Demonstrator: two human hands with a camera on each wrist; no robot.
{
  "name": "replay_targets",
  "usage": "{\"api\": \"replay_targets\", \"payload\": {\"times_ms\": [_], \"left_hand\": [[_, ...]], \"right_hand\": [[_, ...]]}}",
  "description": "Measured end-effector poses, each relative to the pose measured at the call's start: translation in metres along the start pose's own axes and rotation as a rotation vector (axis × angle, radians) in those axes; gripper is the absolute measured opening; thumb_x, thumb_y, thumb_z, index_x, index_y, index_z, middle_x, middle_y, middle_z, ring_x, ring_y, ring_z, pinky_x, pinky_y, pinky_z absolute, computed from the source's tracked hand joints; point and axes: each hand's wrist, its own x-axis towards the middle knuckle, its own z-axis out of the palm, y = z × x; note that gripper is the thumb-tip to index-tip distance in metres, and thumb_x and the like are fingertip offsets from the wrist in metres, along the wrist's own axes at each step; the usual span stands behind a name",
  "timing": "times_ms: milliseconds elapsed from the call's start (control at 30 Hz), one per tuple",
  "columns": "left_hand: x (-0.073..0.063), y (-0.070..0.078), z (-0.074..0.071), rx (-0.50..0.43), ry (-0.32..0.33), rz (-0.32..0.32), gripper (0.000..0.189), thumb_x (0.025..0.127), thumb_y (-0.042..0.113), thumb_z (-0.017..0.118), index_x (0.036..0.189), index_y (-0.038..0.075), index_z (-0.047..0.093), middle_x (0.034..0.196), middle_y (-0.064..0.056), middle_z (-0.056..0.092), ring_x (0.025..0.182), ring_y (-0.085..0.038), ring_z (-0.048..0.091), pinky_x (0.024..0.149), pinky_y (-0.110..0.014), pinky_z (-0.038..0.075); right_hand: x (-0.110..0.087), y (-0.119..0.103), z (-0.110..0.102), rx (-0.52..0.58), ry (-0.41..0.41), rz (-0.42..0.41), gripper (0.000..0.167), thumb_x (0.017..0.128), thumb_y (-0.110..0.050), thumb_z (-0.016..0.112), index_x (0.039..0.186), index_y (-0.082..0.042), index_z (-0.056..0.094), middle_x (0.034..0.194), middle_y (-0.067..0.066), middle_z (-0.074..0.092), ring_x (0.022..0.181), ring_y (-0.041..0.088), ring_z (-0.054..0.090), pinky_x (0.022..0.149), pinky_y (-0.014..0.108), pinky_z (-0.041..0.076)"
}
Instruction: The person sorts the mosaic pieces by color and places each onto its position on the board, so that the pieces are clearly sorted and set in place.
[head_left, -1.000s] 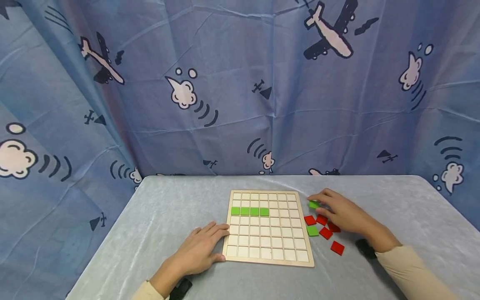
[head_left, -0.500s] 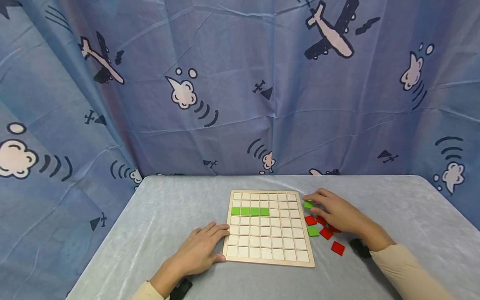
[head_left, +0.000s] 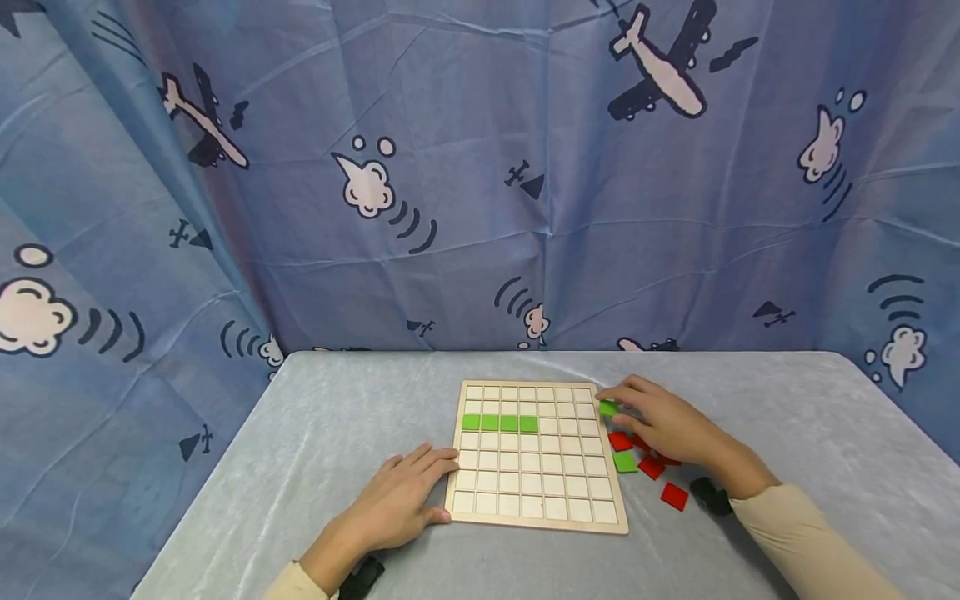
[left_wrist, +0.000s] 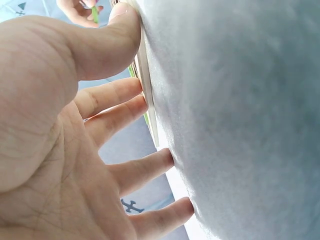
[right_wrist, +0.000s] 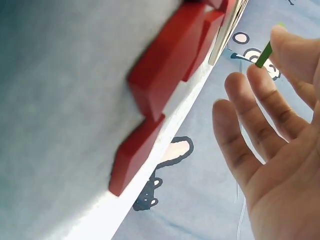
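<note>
My right hand (head_left: 667, 423) pinches a square green tile (head_left: 608, 407) between thumb and fingertips, just beside the upper right edge of a wooden grid board (head_left: 530, 461). In the right wrist view the tile (right_wrist: 264, 56) appears edge-on, raised off the table. My left hand (head_left: 401, 500) lies at the board's left side, fingers fairly straight and spread. Its thumb and some fingertips touch the board's edge (left_wrist: 145, 70) in the left wrist view. Several green tiles (head_left: 509, 423) fill the left part of the board's third row from the top.
To the right of the board lies another green tile (head_left: 625, 462). Several loose red tiles (head_left: 674, 497) are scattered near it, some partly hidden under my right hand. A grey cloth covers the table (head_left: 360, 400). Behind it hangs a blue curtain (head_left: 450, 208) with printed airplanes.
My right hand has moved left with the green tile, from the table beside the board to the board's right edge. The left hand and the board have stayed put.
</note>
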Motion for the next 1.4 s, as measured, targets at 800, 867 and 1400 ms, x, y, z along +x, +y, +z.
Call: {"api": "replay_targets", "payload": {"times_ms": [800,867,1400], "left_hand": [[-0.002,-0.003,0.001,0.005,0.004,0.012,0.061,0.090,0.043,0.069,0.143,0.018,0.051,0.154,0.003,0.044,0.144,-0.039,0.040,0.105,-0.066,0.039],[-0.002,-0.002,0.001,0.002,0.005,0.014,0.061,0.089,0.043,0.069,0.142,0.018,0.051,0.154,0.002,0.045,0.143,-0.039,0.041,0.105,-0.066,0.039],[-0.002,-0.001,0.000,0.000,0.009,0.012,0.060,0.088,0.042,0.071,0.141,0.019,0.052,0.153,0.003,0.046,0.143,-0.039,0.042,0.105,-0.066,0.040]], "right_hand": [[0.020,-0.033,0.003,0.042,-0.039,-0.111,0.037,0.095,-0.024,0.067,0.131,-0.017,0.063,0.116,0.001,0.060,0.089,0.009,0.054,0.075,0.030,0.048],[0.022,-0.035,0.005,0.046,-0.037,-0.127,0.037,0.095,-0.023,0.067,0.131,-0.017,0.064,0.116,0.001,0.060,0.090,0.010,0.055,0.075,0.030,0.049],[0.038,-0.051,0.018,0.069,-0.039,-0.214,0.035,0.095,-0.021,0.068,0.129,-0.017,0.064,0.111,-0.001,0.061,0.090,0.010,0.057,0.077,0.029,0.049]]}}
